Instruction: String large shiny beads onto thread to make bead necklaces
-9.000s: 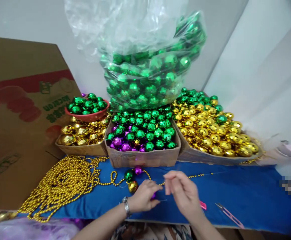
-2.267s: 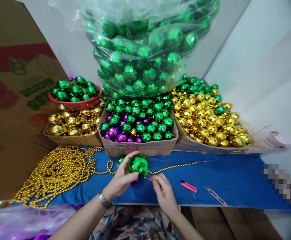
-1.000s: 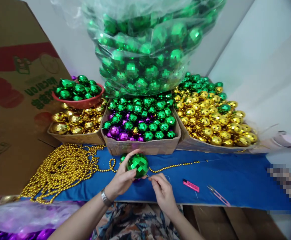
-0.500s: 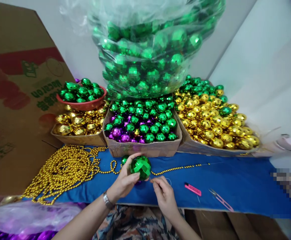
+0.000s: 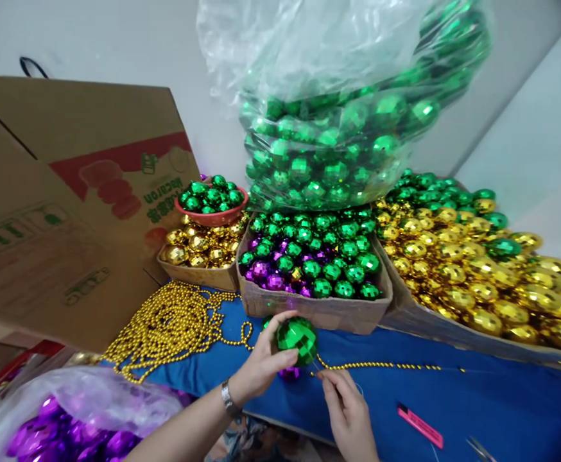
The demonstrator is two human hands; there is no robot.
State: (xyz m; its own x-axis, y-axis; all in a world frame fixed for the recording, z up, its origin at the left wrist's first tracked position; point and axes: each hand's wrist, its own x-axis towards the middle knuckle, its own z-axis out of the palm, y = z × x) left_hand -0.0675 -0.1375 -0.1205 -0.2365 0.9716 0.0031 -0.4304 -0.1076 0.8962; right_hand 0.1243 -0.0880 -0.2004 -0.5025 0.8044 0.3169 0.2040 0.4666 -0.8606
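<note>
My left hand [image 5: 264, 369] is closed around a large green faceted ball [image 5: 298, 341], thumb across its front. Close to the ball's lower right side, my right hand [image 5: 348, 407] pinches a fine thread [image 5: 359, 388], part of which loops past the fingers; whether a needle is on it is too small to tell. Below the held ball, a purple ball [image 5: 289, 373] shows in part. Another green ball [image 5: 267, 322] peeks out behind my left fingers. A strand of gold beads [image 5: 377, 365] runs rightward from behind the held ball along the blue cloth [image 5: 386, 410].
Piled gold bead strands [image 5: 174, 321] lie at left. Behind stand a box of green and purple balls [image 5: 316, 311], gold balls [image 5: 458, 276] and a red bowl [image 5: 213, 219]. A plastic bag [image 5: 328, 128] hangs over them. A pink cutter [image 5: 420, 425] and snips [image 5: 480, 451] lie right.
The view has swung left, so everything sits further right and somewhat lower in the picture. My hands keep nearly the same hold on the ball and the thread.
</note>
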